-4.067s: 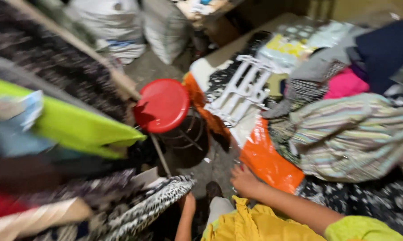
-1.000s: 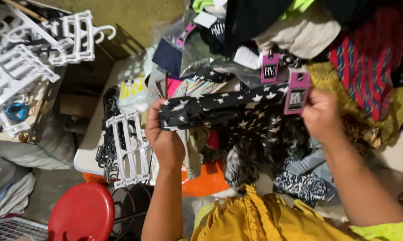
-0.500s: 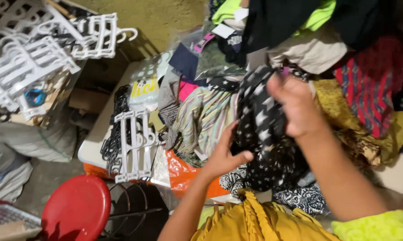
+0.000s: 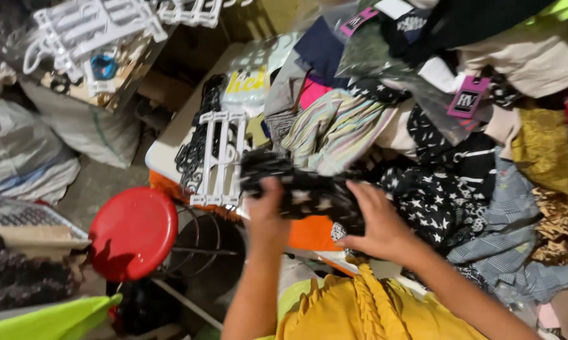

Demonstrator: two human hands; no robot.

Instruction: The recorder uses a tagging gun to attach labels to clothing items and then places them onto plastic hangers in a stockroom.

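You are holding a black star-printed garment (image 4: pixel 303 189) bunched between both hands, close to your body and just above the yellow ruffled cloth (image 4: pixel 359 308) at your lap. Your left hand (image 4: pixel 266 211) is clamping one end of the bundle, thumb over the top. Your right hand (image 4: pixel 378 220) is cupping the other end with fingers spread along the fabric, so the cloth is staying gathered rather than trailing. The bundle is blurred, so I cannot tell whether it is folded or merely scrunched.

It is hanging over the near edge of the table (image 4: pixel 170 141), above a patch of orange plastic (image 4: pixel 312 233). To your left a red round stool (image 4: pixel 133 232) is standing on the floor beside the table. Just beyond your left hand a white plastic hanger rack (image 4: pixel 221 157) is lying flat on the table. To the right, more starred black fabric (image 4: pixel 435 195) is spreading into the heap, with a striped pastel garment (image 4: pixel 340 126) behind it. Farther off, a pink tag (image 4: pixel 467 97) is dangling from piled clothes, and white hangers (image 4: pixel 95 25) are stacked at top left.
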